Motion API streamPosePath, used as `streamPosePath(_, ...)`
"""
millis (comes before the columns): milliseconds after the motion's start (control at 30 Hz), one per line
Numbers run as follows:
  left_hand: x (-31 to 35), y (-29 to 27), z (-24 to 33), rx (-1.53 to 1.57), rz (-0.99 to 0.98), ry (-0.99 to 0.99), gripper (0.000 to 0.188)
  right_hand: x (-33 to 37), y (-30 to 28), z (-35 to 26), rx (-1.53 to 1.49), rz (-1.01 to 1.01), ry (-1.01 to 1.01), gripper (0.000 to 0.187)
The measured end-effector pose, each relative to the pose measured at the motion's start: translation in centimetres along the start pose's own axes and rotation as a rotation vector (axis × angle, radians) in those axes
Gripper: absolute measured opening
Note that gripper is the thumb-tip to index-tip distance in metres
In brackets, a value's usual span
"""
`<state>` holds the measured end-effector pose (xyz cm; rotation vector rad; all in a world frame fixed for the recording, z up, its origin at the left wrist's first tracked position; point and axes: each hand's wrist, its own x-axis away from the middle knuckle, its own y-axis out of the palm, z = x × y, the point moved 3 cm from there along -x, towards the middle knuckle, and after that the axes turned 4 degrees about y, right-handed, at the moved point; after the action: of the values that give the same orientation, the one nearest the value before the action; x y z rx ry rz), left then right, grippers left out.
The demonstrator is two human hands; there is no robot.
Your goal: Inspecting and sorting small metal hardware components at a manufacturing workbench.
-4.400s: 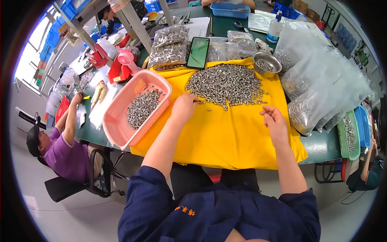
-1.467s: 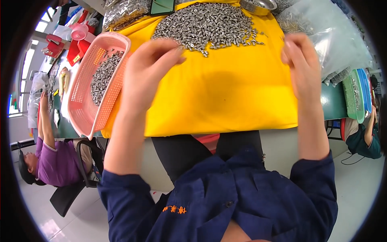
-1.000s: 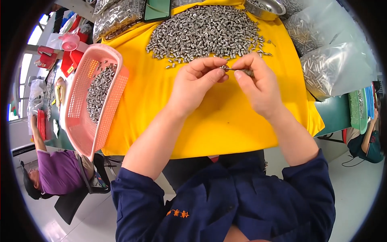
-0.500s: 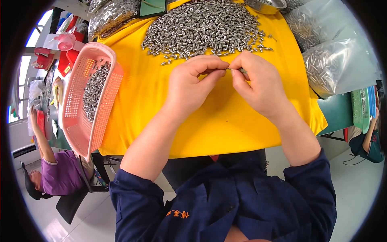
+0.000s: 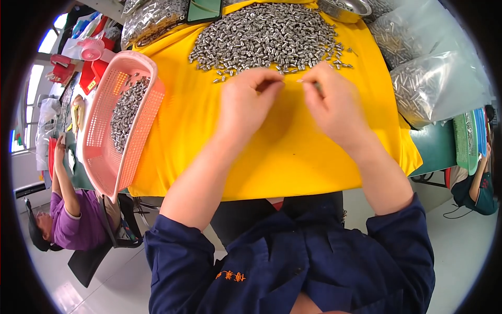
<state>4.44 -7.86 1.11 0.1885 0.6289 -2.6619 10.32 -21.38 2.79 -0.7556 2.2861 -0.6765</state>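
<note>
Fingertips of our right hand pinch a small metal pin that lies crosswise, pointing left toward our left hand, whose curled, closed fingers wait just beside it, both hands hovering over the yellow cloth near the pile of metal parts.

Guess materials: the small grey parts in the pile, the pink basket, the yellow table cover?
Small grey parts: likely metal, bare silvery finish; they glint like steel or aluminium, alloy unclear. Pink basket: moulded plastic, matte, with a regular perforated wall. Yellow cover: woven cloth by the look, soft folds and a draped edge, no shine. The right hand pinches one such part.
</note>
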Motion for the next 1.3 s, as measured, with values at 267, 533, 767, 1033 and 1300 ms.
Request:
streamPosePath(267, 0.0, 0.2, -2.2, 0.892, -0.197, -0.298, 0.014, 0.0, -0.2, 0.5, -0.411, -0.004, 0.225, 0.004)
streamPosePath(533, 0.3, 0.8, -1.7, 1.185, -0.254, -0.379, 0.016, -0.1, -0.4, 0.2, -0.408, 0.018, 0.139, 0.005)
streamPosePath(767, 0.5, 0.9, -1.6, 1.116, -0.244, -0.353, 0.015, 0.0, -0.6, -0.3, -0.352, -0.023, 0.138, 0.003)
streamPosePath(1033, 0.5, 1.0, -1.1, 0.816, -0.140, -0.217, 0.012, 0.2, -0.2, -0.6, -0.083, 0.080, -0.030, 0.002)
streamPosePath(1300, 0.7, -0.3, 0.3, 0.187, -0.090, 0.032, 0.011, -0.6, -1.1, 2.2, -0.577, 0.085, 0.361, 0.007)
